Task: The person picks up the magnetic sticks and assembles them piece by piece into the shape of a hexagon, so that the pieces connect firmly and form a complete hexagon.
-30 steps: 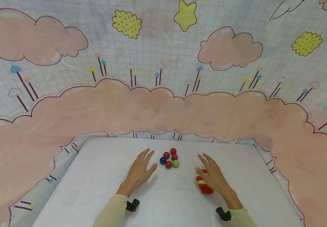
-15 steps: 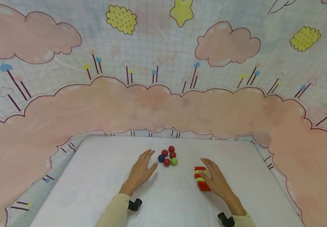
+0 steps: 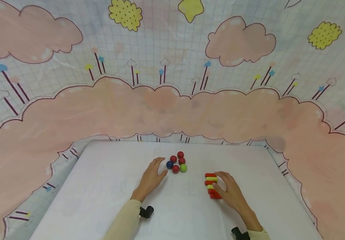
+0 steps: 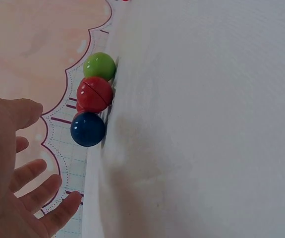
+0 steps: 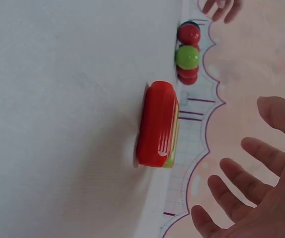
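Note:
My left hand (image 3: 150,179) is just left of a cluster of small balls, its fingers loosely spread and holding nothing. Nearest to it lies a dark blue ball (image 3: 170,165), with a light green ball (image 3: 183,168) and several red balls (image 3: 175,169) grouped beside. On the right, a row of red and yellow ridged blocks (image 3: 210,183) lies on the table. My right hand (image 3: 230,191) hovers at the row's right side, thumb and fingers parted. In the right wrist view the red end block (image 5: 157,124) stands apart from the fingers (image 5: 239,186).
Both groups lie on a white table (image 3: 100,200). Behind it and along its sides hangs a cloth (image 3: 172,113) printed with clouds and stars. A small black device (image 3: 146,212) sits at the left wrist, another (image 3: 240,234) at the right.
My left hand has come closer to the blue ball. The right hand has drawn back off the blocks towards their right side, uncovering more of them. Balls and blocks keep their arrangement.

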`<state>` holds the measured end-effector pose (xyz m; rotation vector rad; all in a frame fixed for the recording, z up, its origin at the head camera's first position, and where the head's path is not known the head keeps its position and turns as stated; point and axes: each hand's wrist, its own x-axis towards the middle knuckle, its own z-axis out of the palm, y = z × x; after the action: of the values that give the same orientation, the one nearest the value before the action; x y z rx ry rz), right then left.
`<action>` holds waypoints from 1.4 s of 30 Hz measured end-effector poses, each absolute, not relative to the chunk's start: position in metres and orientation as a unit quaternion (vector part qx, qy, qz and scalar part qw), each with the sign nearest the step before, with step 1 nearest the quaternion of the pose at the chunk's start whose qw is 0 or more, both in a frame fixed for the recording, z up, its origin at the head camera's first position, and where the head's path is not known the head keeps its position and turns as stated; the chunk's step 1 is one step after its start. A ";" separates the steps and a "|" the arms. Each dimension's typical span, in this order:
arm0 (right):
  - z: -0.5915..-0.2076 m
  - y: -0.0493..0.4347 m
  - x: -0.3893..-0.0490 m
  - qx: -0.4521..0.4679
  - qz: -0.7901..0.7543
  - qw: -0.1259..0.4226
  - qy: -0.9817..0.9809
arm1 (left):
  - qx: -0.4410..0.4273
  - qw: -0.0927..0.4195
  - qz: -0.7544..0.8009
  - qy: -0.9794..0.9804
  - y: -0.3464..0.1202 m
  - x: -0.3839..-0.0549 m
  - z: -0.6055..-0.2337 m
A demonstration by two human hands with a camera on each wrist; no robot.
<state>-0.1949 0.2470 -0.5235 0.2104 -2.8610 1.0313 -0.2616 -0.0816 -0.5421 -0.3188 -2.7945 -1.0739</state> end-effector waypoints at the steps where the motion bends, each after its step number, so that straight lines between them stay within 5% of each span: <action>1: -0.524 0.248 -0.195 0.064 0.338 0.043 -0.938 | -0.105 0.064 -0.359 -0.925 -0.081 -0.263 -0.542; 14: -0.529 0.252 -0.185 0.006 0.330 0.008 -0.944 | -0.115 0.040 -0.372 -0.920 -0.074 -0.279 -0.550; 42: -0.540 0.257 -0.179 0.026 0.295 0.010 -0.955 | -0.123 0.039 -0.360 -0.924 -0.070 -0.292 -0.561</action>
<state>-0.1791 0.2575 -0.5400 0.0827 -2.9819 0.9215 -0.2924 -0.0696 -0.5606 -0.3785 -2.8334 -1.1030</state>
